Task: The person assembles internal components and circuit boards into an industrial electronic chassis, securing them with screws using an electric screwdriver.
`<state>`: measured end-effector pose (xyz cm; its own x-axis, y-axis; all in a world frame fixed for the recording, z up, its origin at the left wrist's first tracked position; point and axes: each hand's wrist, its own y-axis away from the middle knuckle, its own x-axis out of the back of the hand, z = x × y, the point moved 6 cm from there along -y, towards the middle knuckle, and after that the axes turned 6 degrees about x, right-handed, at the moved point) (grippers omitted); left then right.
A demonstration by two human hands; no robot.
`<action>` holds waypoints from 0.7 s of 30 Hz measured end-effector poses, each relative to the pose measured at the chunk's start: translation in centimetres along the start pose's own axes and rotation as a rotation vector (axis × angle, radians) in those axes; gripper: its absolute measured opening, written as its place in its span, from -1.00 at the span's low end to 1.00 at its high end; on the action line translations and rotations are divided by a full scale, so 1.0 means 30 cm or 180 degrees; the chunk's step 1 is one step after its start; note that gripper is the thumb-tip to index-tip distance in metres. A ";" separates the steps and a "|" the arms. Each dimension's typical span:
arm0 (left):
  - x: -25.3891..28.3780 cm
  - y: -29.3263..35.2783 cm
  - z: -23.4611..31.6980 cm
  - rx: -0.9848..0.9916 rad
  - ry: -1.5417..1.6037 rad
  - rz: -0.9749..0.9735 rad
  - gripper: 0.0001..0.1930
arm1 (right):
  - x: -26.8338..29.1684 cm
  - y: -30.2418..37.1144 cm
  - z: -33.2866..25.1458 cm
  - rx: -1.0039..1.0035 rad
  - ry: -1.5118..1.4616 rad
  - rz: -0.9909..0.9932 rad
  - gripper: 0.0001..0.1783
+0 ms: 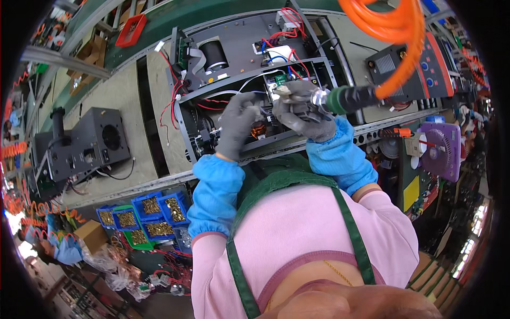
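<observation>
In front of me lies an open dark metal chassis [239, 29] with circuit parts and red, blue and white wires in it. My right hand [308, 114], in a grey glove, is closed around an air tool [319, 99] over the chassis's near section. A green and black fitting [350, 99] joins the tool to an orange coiled hose [398, 69]. The tool's tip is hidden. My left hand [237, 122], also gloved, is curled with fingertips pinched beside a copper-wound coil [258, 131]. Whatever its fingers hold cannot be made out.
Another black housing [87, 143] stands on the bench at left. Blue bins [151, 206] of small brass-coloured fasteners sit below the bench edge. To the right are a red-framed machine [425, 66] and a purple fan [440, 151]. A red tray [131, 30] lies far left.
</observation>
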<state>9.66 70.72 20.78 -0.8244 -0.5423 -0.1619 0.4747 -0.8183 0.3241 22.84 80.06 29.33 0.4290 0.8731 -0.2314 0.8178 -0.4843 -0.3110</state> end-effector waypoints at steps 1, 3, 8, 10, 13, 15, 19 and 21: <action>0.021 0.009 0.008 0.0068 0.0718 -0.0058 -0.65 | 0.017 -0.016 -0.012 0.0112 0.0365 -0.0030 -0.44; 0.046 0.005 0.002 0.0157 0.1549 -0.0264 -0.61 | 0.027 -0.053 -0.123 0.0859 0.1064 0.0489 -0.47; -0.028 0.032 0.095 0.0494 0.1562 -0.0016 -0.63 | 0.110 -0.127 -0.348 0.1634 -0.0604 0.0103 -0.55; -0.093 0.017 0.118 0.0478 0.1823 -0.0529 -0.66 | 0.139 -0.124 -0.362 0.1513 -0.0323 0.0437 -0.57; -0.150 -0.004 0.108 0.0545 0.1793 -0.0572 -0.68 | 0.194 -0.106 -0.386 0.1669 -0.0627 0.0864 -0.72; -0.184 -0.012 0.102 0.0513 0.1522 -0.0626 -0.69 | 0.223 -0.098 -0.376 0.1492 -0.0696 0.1064 -0.79; -0.254 -0.045 0.073 0.0753 0.1960 -0.1096 -0.69 | 0.261 -0.091 -0.362 0.1198 -0.0793 0.1445 -0.71; -0.283 -0.053 0.075 0.0747 0.2108 -0.1214 -0.69 | 0.280 -0.086 -0.357 0.1177 -0.0797 0.1548 -0.71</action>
<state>15.19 77.06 23.74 -0.5275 -0.2938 -0.7972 0.0590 -0.9487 0.3106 28.45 89.24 38.05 0.5776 0.5324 -0.6189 0.3485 -0.8463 -0.4028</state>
